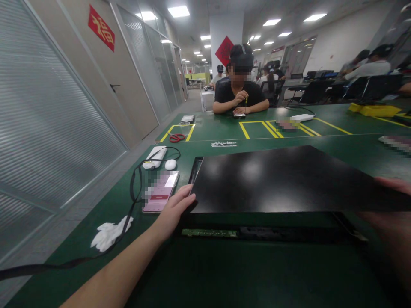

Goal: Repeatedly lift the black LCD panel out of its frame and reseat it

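Note:
A wide black display panel (272,182) with a glossy face is tilted over a black rectangular frame (289,234) on the green table. My left hand (178,205) grips the panel's left edge, thumb on top and fingers partly hidden beneath. At the right edge, my right hand (390,201) is closed round the panel, blurred and partly cut off by the picture border. Below the panel's near edge, a strip of green circuit board (208,233) shows along the frame. Much of the frame is covered by the panel.
Left of the panel lie a phone (160,192), a white earbud case (170,164), a white power bank (155,157), a black strap (132,188) and a white glove (111,233). Red scissors (176,137) lie farther back. A person (240,92) sits across the table (205,282).

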A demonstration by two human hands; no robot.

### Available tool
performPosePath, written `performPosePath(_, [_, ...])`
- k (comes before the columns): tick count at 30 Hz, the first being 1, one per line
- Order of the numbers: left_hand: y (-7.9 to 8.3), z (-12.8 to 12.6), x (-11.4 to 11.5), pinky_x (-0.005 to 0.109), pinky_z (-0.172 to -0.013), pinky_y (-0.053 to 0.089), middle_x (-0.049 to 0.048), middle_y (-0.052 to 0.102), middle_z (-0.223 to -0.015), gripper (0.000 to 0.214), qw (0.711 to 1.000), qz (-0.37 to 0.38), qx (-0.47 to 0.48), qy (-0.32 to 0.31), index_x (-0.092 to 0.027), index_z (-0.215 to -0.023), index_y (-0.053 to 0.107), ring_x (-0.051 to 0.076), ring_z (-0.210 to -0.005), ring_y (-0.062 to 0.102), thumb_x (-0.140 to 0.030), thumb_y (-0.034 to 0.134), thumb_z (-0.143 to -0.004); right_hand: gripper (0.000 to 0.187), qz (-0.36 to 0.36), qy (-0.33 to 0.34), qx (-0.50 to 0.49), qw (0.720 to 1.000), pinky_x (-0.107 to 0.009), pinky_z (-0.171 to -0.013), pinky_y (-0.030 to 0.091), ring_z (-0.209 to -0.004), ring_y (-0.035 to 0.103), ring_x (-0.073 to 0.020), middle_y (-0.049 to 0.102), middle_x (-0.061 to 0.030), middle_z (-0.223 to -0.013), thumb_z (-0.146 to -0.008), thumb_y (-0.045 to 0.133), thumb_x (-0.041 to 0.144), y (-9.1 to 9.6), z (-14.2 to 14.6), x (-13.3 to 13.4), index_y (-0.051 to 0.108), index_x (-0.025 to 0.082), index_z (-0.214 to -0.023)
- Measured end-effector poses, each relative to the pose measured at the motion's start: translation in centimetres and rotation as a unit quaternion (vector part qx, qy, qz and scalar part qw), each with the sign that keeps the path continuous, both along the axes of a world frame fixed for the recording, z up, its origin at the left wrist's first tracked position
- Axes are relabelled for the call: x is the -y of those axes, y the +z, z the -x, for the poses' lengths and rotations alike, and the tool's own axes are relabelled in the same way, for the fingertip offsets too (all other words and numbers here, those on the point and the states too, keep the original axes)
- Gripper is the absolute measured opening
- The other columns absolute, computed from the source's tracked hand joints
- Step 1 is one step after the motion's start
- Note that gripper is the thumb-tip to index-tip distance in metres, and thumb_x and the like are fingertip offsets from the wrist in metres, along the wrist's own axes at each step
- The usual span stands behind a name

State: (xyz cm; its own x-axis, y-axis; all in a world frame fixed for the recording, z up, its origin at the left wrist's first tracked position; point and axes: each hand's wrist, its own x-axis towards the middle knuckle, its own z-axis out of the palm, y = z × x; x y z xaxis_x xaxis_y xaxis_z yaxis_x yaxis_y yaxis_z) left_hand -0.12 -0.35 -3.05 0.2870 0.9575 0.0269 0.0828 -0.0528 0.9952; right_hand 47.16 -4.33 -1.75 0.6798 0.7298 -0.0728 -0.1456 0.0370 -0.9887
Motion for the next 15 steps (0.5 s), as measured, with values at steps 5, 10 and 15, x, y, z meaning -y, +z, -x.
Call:
performPosePath(5, [-0.7,0.5,-0.4,0.052,-0.121,0.032,0.0072,0.061,-0.144,0.045,0.993,-0.063,-0.104,-0.009,-0.027,-0.124,0.074,0.035,-0.139,0.049,-0.056,0.053,-0.096,0.023,-0.022,-0.110,0.048,0.993,-0.073,-0.085,0.055,-0.108,0.068,-0.0436,0.076,-0.0085,-0.100,-0.062,0.061,0.041,0.0,-0.2,0.2,0.067,0.035,-0.083])
performPosePath(10, [-1.2,0.5,0.1,0.052,-0.109,0.049,0.0107,0.047,-0.153,0.053,0.986,-0.056,-0.157,-0.013,-0.031,-0.139,0.061,0.035,-0.129,0.058,-0.053,0.065,-0.091,0.008,-0.077,-0.134,-0.018,0.988,-0.069,-0.088,0.055,-0.119,0.062,-0.0415,0.074,-0.0088,-0.102,-0.060,0.060,0.031,1.1,0.3,0.3,0.054,0.028,-0.065])
performPosePath(15, [-0.7,0.1,0.6,0.055,-0.113,0.045,0.0119,0.042,-0.154,0.049,0.970,-0.109,-0.211,-0.049,-0.030,-0.138,0.059,0.035,-0.134,0.054,-0.042,0.065,-0.091,0.017,-0.140,-0.164,-0.069,0.974,-0.059,-0.091,0.057,-0.109,0.067,-0.0326,0.073,-0.0066,-0.096,-0.050,0.056,0.017,1.6,0.1,-0.8,0.048,0.026,-0.062])
